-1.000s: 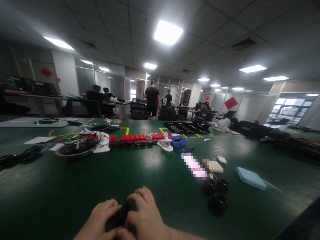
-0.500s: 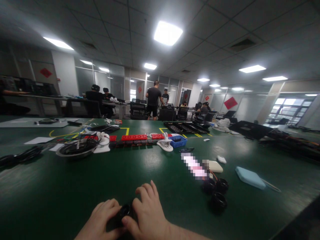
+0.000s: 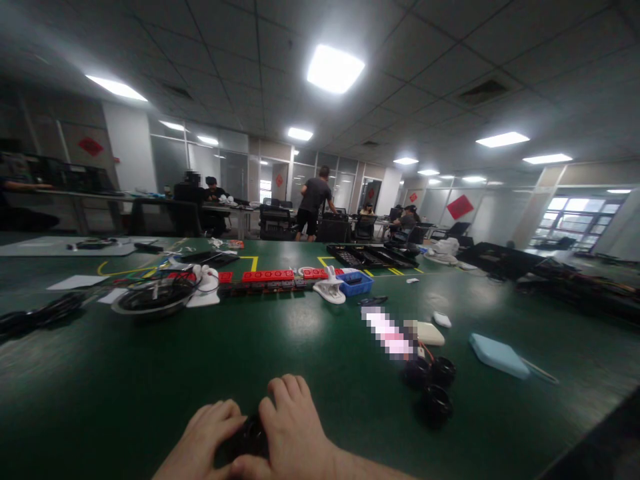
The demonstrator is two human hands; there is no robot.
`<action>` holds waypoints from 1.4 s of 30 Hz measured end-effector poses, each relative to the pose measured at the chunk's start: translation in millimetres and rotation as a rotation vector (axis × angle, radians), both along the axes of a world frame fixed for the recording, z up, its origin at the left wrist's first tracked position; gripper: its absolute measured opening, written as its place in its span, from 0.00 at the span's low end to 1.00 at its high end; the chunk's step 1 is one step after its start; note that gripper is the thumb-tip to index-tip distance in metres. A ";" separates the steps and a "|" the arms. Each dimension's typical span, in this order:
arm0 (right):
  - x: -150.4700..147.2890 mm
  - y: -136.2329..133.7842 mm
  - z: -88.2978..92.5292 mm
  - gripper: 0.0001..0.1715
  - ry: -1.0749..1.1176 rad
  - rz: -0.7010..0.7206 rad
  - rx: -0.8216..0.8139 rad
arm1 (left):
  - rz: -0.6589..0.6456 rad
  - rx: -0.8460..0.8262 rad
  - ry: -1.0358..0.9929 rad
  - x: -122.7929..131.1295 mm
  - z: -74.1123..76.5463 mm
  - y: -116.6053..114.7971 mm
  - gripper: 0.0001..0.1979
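Note:
Both hands are low in the view, over the near part of the green table. A small black round part (image 3: 253, 432) is between them. My left hand (image 3: 203, 440) is closed on its left side, thumb and fingers against it. My right hand (image 3: 295, 427) wraps round its right side, with the fingers bent over the top and the thumb low in front. The fingers hide much of the part. To the right, several similar black round parts (image 3: 436, 402) with orange wires lie on the table.
Beyond the hands are a blue basket (image 3: 356, 283), a white clamp stand (image 3: 330, 288), red strips (image 3: 269, 275) and a round tray (image 3: 153, 299) with cables. On the right are a light blue case (image 3: 498, 355) and a cream box (image 3: 429, 333). People are in the background.
My right hand's fingers have drawn closer together and bent more over the black part, and its thumb has moved down. A standing person in the background has turned and leans right.

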State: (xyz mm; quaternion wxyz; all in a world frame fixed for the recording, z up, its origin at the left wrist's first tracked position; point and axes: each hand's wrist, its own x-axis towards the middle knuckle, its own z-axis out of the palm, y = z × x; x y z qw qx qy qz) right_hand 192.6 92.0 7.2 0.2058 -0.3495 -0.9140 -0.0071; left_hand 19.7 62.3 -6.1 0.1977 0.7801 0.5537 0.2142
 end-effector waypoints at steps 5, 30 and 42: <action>-2.0 0.6 3.7 0.38 -0.045 -0.007 -0.010 | -0.028 -0.049 0.002 1.6 2.4 -1.4 0.14; 2.0 -8.1 6.4 0.19 0.007 0.113 -0.247 | -0.055 -0.134 0.061 4.2 12.3 -2.8 0.07; 4.5 -3.0 2.0 0.21 0.010 0.108 -0.273 | -0.040 -0.156 0.042 5.4 10.7 -1.5 0.08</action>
